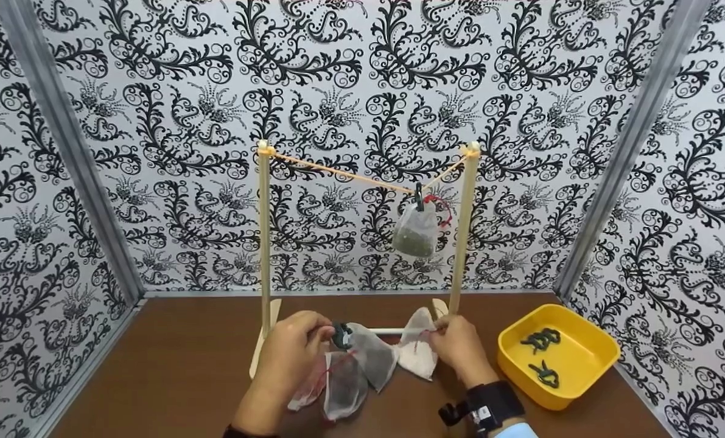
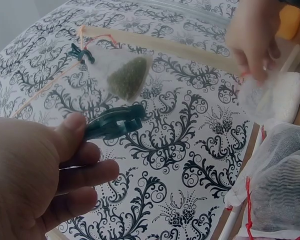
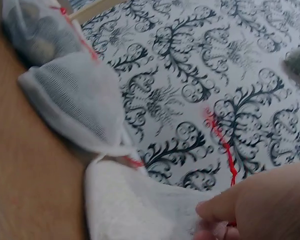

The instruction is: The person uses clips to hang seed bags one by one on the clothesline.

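Note:
In the head view my left hand point(image 1: 295, 344) is left of centre. Between its thumb and forefinger it pinches a dark green plastic clip point(image 2: 115, 123), while the other fingers are loosely bent. My right hand point(image 1: 459, 347) grips the gathered top of a mesh drawstring bag point(image 1: 417, 359) filled with something white. That bag's red string point(image 3: 225, 145) trails near the hand. Another mesh bag point(image 1: 414, 237), with green contents, hangs from an orange cord point(image 1: 344, 173) by a green clip point(image 1: 419, 196). Several more mesh bags point(image 1: 345, 386) lie between the hands.
Two wooden posts point(image 1: 265, 243) hold the cord up, with a white bar point(image 1: 383, 331) low between them. On the right of the brown table point(image 1: 155, 377) stands a yellow tub point(image 1: 581, 322) containing several green clips point(image 1: 542, 339). Patterned panels enclose the back and sides.

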Available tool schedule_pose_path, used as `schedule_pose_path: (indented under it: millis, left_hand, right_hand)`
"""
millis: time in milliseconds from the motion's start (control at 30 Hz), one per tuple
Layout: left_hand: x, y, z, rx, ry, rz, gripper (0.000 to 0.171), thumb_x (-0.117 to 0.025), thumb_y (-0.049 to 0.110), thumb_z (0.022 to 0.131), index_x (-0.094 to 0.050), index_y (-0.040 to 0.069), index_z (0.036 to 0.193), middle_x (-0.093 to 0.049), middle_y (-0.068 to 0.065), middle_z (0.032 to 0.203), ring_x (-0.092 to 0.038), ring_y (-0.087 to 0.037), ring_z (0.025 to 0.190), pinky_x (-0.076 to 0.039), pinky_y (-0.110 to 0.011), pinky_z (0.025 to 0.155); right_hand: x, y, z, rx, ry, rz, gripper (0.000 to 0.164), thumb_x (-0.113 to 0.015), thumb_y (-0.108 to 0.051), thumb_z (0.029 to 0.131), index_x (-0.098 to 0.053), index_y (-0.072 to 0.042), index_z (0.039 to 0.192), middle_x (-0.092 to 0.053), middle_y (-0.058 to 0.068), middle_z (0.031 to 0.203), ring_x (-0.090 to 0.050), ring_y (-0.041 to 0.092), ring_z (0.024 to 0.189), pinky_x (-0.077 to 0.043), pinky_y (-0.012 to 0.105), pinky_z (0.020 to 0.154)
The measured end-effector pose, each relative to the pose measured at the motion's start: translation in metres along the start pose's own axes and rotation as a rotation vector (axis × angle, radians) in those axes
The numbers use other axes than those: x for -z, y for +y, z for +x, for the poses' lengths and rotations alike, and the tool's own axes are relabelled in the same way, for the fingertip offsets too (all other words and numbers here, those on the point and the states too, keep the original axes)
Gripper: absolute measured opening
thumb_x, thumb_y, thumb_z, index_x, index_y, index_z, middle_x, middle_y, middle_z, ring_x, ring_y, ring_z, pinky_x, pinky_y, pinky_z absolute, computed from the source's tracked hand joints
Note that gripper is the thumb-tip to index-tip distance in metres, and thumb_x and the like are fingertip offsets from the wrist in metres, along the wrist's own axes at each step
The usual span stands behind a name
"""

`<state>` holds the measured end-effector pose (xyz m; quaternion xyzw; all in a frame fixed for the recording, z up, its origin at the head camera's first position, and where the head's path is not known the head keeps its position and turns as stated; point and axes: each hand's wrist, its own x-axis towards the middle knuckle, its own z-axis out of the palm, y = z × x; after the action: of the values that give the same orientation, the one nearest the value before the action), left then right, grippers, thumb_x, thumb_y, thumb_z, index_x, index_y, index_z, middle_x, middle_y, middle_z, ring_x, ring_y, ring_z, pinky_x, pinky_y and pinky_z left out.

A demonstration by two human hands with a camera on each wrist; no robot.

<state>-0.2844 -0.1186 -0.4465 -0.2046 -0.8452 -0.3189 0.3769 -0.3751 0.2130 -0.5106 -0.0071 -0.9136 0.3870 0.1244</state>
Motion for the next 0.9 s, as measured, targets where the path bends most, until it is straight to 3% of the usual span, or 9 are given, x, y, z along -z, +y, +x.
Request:
schedule_pose_path:
  millis: [133, 300, 433, 633, 800, 900]
  left_hand:
    - [0.001, 0.002, 0.001, -0.031, 0.033, 0.021, 0.011, -0.089, 0.014, 0.094, -0.079, 0.012, 0.09, -0.082, 0.002, 0.091, -0.08, -0.016, 0.081, -0.069, -0.036, 0.075]
    - [0.004, 0.002, 0.005, -0.03, 0.048, 0.065, 0.01, -0.089, 0.013, 0.094, -0.079, 0.014, 0.092, -0.082, 0.003, 0.092, -0.08, -0.017, 0.08, -0.068, -0.037, 0.074]
    - [0.007, 0.0, 0.017, -0.034, 0.057, 0.123, 0.01, -0.089, 0.015, 0.094, -0.08, 0.015, 0.093, -0.083, 0.002, 0.091, -0.079, -0.018, 0.077, -0.068, -0.038, 0.073]
    - [0.015, 0.007, 0.063, -0.079, 0.105, 0.152, 0.012, -0.087, 0.018, 0.098, -0.078, 0.011, 0.095, -0.083, -0.004, 0.091, -0.079, -0.021, 0.072, -0.068, -0.036, 0.067]
    - [0.023, 0.024, 0.108, -0.049, 0.095, 0.158, 0.015, -0.081, 0.024, 0.105, -0.079, 0.01, 0.1, -0.084, -0.006, 0.094, -0.078, -0.02, 0.072, -0.067, -0.034, 0.065]
    - [0.025, 0.034, 0.134, -0.052, 0.104, 0.147, 0.017, -0.077, 0.026, 0.108, -0.08, 0.01, 0.103, -0.085, -0.006, 0.097, -0.078, -0.021, 0.073, -0.067, -0.034, 0.067]
  right_hand:
    - [0.011, -0.02, -0.005, 0.083, 0.039, -0.001, 0.007, -0.082, -0.008, 0.093, -0.084, -0.007, 0.099, -0.083, 0.009, 0.095, -0.074, 0.022, 0.085, -0.064, 0.038, 0.076]
    - [0.025, -0.049, -0.01, 0.219, 0.089, -0.056, 0.005, -0.082, -0.006, 0.096, -0.083, -0.01, 0.099, -0.082, 0.006, 0.093, -0.071, 0.02, 0.079, -0.061, 0.036, 0.068]
    - [0.041, -0.077, -0.007, 0.317, 0.1, -0.114, 0.003, -0.084, -0.01, 0.098, -0.082, -0.012, 0.097, -0.083, 0.005, 0.092, -0.069, 0.018, 0.073, -0.061, 0.038, 0.067]
    - [0.071, -0.127, 0.004, 0.424, 0.116, -0.096, 0.007, -0.086, -0.012, 0.099, -0.08, -0.01, 0.098, -0.079, 0.007, 0.09, -0.069, 0.017, 0.073, -0.065, 0.035, 0.067]
    - [0.093, -0.171, 0.015, 0.51, 0.185, -0.045, 0.007, -0.082, -0.011, 0.101, -0.079, -0.004, 0.101, -0.079, 0.011, 0.089, -0.068, 0.02, 0.07, -0.062, 0.031, 0.059]
    - [0.102, -0.192, 0.021, 0.519, 0.203, -0.05, 0.008, -0.08, -0.012, 0.103, -0.078, -0.005, 0.1, -0.079, 0.011, 0.091, -0.068, 0.022, 0.073, -0.061, 0.031, 0.06]
